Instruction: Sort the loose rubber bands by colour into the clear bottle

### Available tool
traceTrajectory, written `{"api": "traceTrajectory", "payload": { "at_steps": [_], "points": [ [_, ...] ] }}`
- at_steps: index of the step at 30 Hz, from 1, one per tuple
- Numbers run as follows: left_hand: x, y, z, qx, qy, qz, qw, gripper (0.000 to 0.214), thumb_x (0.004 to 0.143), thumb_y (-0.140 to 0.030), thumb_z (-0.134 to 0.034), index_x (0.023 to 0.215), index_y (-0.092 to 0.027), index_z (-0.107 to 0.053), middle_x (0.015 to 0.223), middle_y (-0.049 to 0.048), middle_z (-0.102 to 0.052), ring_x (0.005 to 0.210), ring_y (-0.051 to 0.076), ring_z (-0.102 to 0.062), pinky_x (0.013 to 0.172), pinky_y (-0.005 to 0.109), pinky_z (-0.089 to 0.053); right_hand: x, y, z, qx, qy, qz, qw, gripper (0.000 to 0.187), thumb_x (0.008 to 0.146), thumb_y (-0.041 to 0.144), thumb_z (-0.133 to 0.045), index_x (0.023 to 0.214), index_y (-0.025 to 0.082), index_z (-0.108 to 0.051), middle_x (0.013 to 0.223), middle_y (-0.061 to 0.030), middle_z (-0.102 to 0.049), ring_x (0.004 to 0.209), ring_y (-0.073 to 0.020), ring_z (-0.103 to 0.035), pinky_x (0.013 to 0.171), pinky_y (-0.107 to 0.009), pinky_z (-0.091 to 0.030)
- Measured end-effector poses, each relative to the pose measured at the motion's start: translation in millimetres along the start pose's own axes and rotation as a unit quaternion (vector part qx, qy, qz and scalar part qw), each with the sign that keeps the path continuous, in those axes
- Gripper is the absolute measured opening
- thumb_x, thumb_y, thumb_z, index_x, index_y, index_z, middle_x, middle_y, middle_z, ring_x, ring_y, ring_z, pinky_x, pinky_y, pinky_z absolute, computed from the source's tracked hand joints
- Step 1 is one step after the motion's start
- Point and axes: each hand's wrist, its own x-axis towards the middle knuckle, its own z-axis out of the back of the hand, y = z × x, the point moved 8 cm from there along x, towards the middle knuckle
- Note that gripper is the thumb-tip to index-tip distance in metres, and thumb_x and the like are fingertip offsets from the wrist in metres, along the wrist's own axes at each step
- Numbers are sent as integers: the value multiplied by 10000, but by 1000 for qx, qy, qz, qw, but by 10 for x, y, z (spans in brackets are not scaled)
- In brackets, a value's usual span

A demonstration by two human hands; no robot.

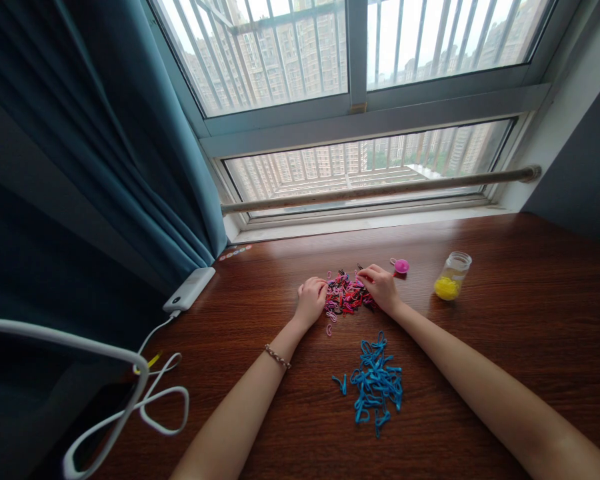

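Observation:
A mixed pile of small pink, red and black elastic bands (347, 295) lies on the brown wooden table. At the pile's left edge is my left hand (311, 298), its fingers curled and their tips against the bands; what they hold, if anything, is hidden. My right hand (381, 287) reaches over the pile's right side with thumb and fingertips pinched together. Something dark shows by those fingertips, too small to make out. Nearer to me, between my forearms, is a separate heap of blue elastic bands (377, 381), with a few loose ones just left of it.
A glass jar (454, 275) with yellow bands inside stands to the right. Behind my right hand lies a small pink round object (401, 266). A white power bank (189, 290) with a white cable (163, 400) sits at left, beside the blue curtain (170, 153). The window is behind the table.

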Motion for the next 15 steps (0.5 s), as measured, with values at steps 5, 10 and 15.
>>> {"api": "traceTrajectory", "payload": {
  "at_steps": [5, 10, 15],
  "points": [
    [-11, -38, -6, 8, -2, -19, 1000, 234, 851, -205, -404, 859, -190, -637, 990, 45, -620, 1061, 186, -479, 947, 400, -324, 0, -22, 14, -12, -17, -9, 1000, 144, 792, 265, -547, 779, 199, -674, 729, -28, -539, 657, -142, -539, 646, -249, -424],
    [-25, -81, 79, -2, -39, -35, 999, 227, 847, -179, -398, 879, -181, -623, 996, 56, -590, 1004, 180, -503, 939, 383, -349, 7, -21, 3, 4, -21, 5, 1000, 159, 799, 236, -528, 783, 203, -683, 733, -32, -535, 680, -148, -542, 655, -254, -433],
    [-55, -24, 180, -48, -92, -26, 994, 168, 815, -147, -432, 855, -159, -595, 952, 67, -576, 900, 165, -542, 835, 311, -434, -1, 1, 3, 29, -21, 19, 999, 219, 808, 165, -474, 865, 203, -681, 802, -51, -573, 740, -160, -565, 685, -264, -449]
  ]
}}
